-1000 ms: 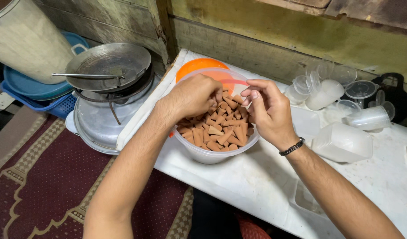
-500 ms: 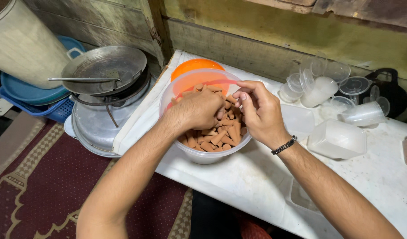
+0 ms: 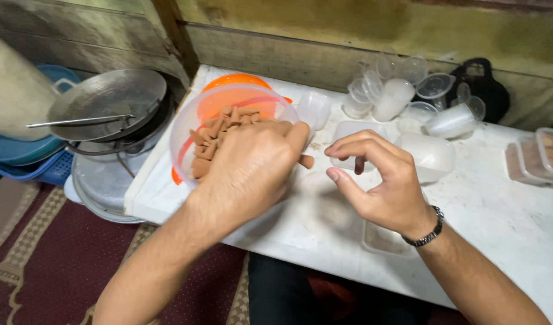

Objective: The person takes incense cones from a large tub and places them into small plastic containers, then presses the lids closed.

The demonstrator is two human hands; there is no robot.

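Observation:
A clear plastic bowl [image 3: 183, 135] holds many brown cone-shaped pieces [image 3: 219, 129] at the left of the white table [image 3: 505, 222]. My left hand [image 3: 249, 171] is just right of the bowl, above the table, closed around a handful of cones; one cone tip [image 3: 306, 160] sticks out from under the fingers. My right hand [image 3: 385, 186] hovers beside it with fingers curled and apart, nothing visible in it. A black bracelet [image 3: 430, 232] sits on that wrist.
An orange bowl [image 3: 228, 81] stands behind the clear one. Clear cups [image 3: 391, 99] and lidded tubs [image 3: 430, 156] crowd the back of the table. Filled tubs [image 3: 547, 153] are at the right and an empty tub [image 3: 385, 241] near the front edge. Metal pans [image 3: 105, 99] are stacked left.
My left hand came out of the bowl toward the right, closed on cones. My right hand drew back from the bowl's rim. The camera view shifted rightward.

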